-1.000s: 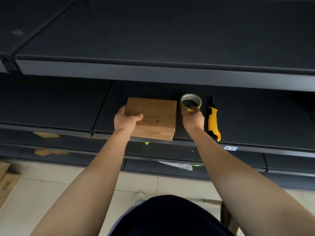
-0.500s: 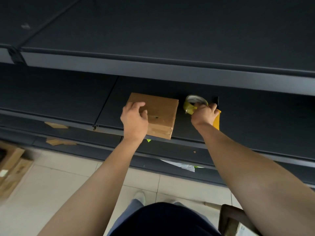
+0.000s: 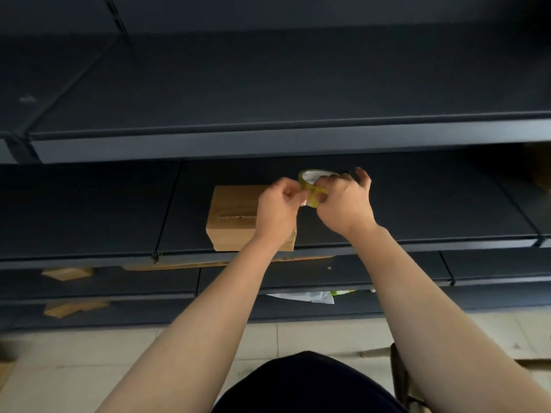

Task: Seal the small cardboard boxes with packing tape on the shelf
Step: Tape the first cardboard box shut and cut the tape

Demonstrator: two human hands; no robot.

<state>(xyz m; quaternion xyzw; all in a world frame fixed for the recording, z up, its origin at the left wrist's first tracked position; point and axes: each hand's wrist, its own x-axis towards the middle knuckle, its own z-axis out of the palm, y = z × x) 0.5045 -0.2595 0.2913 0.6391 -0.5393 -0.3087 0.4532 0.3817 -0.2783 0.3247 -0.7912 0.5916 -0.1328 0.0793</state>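
Observation:
A small flat cardboard box (image 3: 234, 214) lies on the dark shelf (image 3: 417, 234) near its front edge. Just above the box's right end, both hands meet at a yellowish roll of packing tape (image 3: 311, 186). My right hand (image 3: 343, 201) grips the roll, its outer fingers lifted. My left hand (image 3: 278, 204) pinches at the roll's left side, fingers curled over the tape; the tape end itself is too blurred to make out. The hands cover the box's right part.
An upper shelf (image 3: 268, 144) overhangs the work area. Lower shelves hold cardboard scraps (image 3: 70, 272) and white paper (image 3: 304, 296). Tiled floor (image 3: 74, 359) lies below. Another brown box (image 3: 541, 168) sits at the far right of the shelf.
My right hand lifted the tape roll off the shelf and brought it left over the box. My left hand left the box top and came up to the roll. The yellow knife is out of sight.

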